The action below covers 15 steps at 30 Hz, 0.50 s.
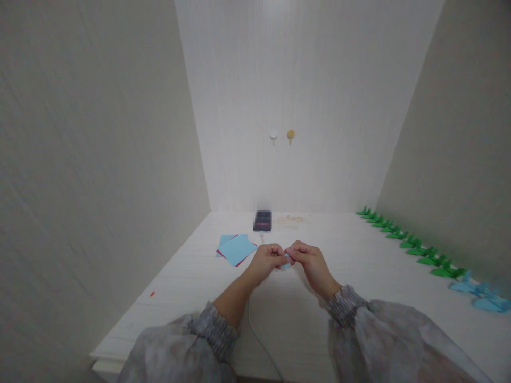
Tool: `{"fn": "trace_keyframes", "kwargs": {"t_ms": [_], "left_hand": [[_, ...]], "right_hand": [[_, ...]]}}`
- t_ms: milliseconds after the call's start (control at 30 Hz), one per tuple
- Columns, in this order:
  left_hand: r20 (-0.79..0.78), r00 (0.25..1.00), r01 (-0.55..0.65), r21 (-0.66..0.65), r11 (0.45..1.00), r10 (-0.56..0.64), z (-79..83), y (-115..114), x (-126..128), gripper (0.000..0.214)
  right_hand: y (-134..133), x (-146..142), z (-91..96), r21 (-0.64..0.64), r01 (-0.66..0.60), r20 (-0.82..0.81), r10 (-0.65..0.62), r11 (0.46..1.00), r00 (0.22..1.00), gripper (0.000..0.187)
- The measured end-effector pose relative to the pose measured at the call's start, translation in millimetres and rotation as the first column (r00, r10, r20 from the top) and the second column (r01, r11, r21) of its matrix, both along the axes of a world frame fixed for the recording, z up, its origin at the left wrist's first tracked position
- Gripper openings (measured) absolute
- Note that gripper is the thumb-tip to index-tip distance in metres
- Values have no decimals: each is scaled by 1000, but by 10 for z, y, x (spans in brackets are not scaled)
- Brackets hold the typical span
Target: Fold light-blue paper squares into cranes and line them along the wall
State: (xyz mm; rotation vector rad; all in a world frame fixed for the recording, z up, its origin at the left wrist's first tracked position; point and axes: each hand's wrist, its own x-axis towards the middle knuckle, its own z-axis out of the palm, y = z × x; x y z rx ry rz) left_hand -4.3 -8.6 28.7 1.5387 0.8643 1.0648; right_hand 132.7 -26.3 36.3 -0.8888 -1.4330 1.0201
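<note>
Just above the middle of the white table, my left hand (268, 260) and my right hand (309, 259) meet fingertip to fingertip. Between them is a small piece of light blue paper (286, 261), pinched by the fingers of both hands. Most of the paper is covered by the fingers, so its folds cannot be made out. To the left of my left hand lies a loose stack of square paper sheets (237, 250), light blue with red edges showing underneath.
A phone (262, 221) on a white cable (255, 330) lies at the back. Along the right wall runs a row of green folded paper cranes (413, 247), with light blue ones (489, 300) nearest. A small orange piece (152, 293) lies left. Two hooks (290, 135) are on the back wall.
</note>
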Motion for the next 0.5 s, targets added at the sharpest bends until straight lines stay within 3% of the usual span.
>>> {"fn": "trace_keyframes", "kwargs": {"t_ms": [233,367,500], "left_hand": [[-42,999,3,-19,1000,-4,-23,-12,-17,26],[-43,999,-8,-38,999,6,-50,10,-23,25],[-20,999,-42,-21,999,42,-68,34,-30,25]], "right_hand": [[30,15,6,-5,69,69,-68,998,995,31],[66,33,-11,20,147,-20,-147,989,989,34],[80,30,-27,-47,72,4,-72,996,997,31]]}}
